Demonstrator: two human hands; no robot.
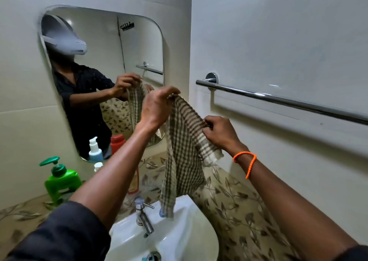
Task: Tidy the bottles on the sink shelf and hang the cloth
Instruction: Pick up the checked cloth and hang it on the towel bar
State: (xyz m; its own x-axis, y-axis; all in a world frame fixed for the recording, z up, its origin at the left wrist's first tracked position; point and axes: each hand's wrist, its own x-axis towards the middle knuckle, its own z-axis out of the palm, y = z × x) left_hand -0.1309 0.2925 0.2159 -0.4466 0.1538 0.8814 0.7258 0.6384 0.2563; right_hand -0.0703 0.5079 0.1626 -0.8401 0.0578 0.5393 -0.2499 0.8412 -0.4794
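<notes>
A brown-and-cream checked cloth [183, 157] hangs in the air above the sink, held up by both hands. My left hand [157, 106] pinches its top edge at the upper left. My right hand [221, 133] grips the same edge lower and to the right. The cloth's bottom end dangles onto the sink rim. A chrome towel rail [278, 100] runs along the right wall, just right of the cloth and apart from it. On the shelf stand a green pump bottle [61, 179], a small white pump top [98, 166] and a red-orange bottle [133, 183], partly hidden by my left forearm.
A white sink [185, 239] with a chrome tap [144, 217] sits below. A mirror [103, 77] on the back wall reflects a person, the bottles and the rail. The leaf-patterned counter [239, 211] runs along the right wall.
</notes>
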